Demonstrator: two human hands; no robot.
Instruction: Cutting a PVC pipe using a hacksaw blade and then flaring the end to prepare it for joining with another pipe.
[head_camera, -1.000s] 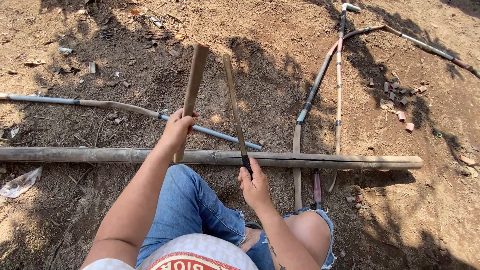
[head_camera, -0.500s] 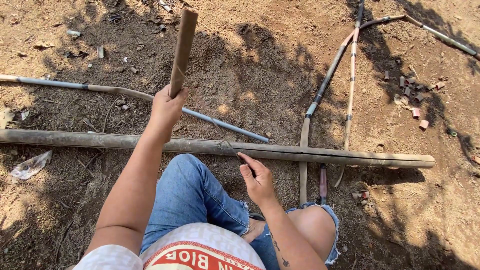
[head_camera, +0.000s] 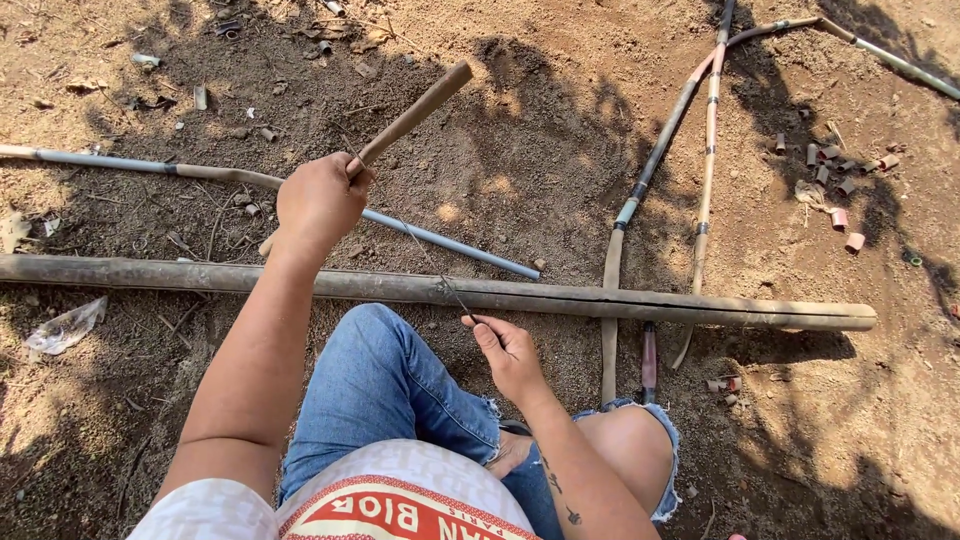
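Left hand (head_camera: 318, 203) gripping a stick (head_camera: 412, 117) tilted above the pole (head_camera: 700, 308), right hand (head_camera: 508, 358) pinching a blade (head_camera: 455, 295) against it.

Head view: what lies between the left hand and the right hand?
In the head view, the long bamboo pole on the ground crosses between the left hand and the right hand, with a thin grey pipe behind it.

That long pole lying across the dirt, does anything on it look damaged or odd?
Yes. The long pole has a dark lengthwise crack running along its right half. A thin blade, held by the right hand, sits at the crack's left end. The left hand holds a wooden stick raised above it.
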